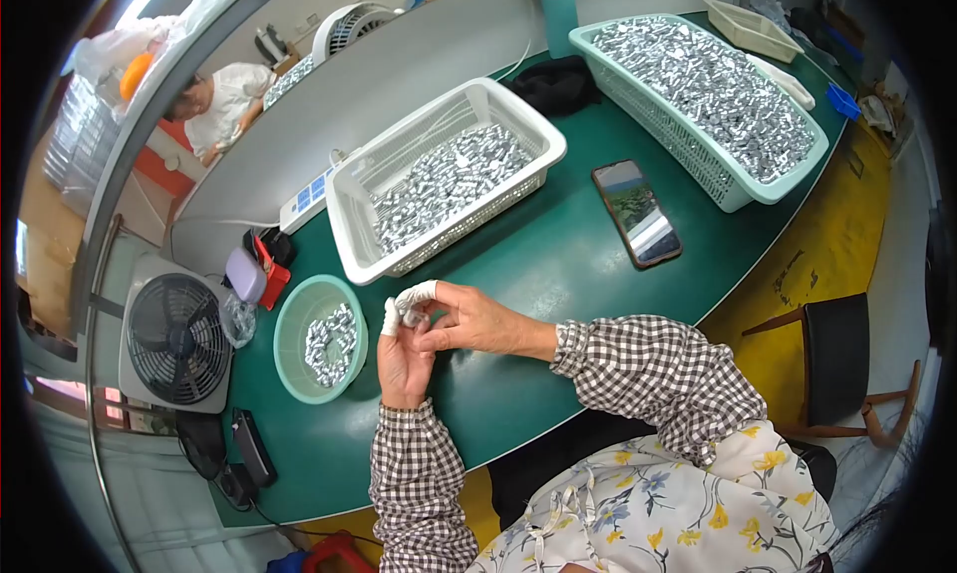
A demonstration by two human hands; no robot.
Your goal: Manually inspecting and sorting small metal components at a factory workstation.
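My left hand [404, 367] and my right hand [477, 321] meet over the green table, fingertips pressed together. White covers wrap some fingertips on both hands. Whatever the closed fingers pinch is too small and too hidden to name. Just left of my left hand stands a round light-green basin [289, 364] with small silver metal pieces [330, 346] in it. Beyond my hands is a white rectangular basket [349, 236] holding many more silver pieces [454, 182].
A large mint basket [733, 196] heaped with silver pieces stands at the far right. A phone [636, 214] lies on the table [518, 274]. A fan [177, 339] is at the left, a teal bottle [558, 19] at the back. Another person [224, 109] sits beyond the partition.
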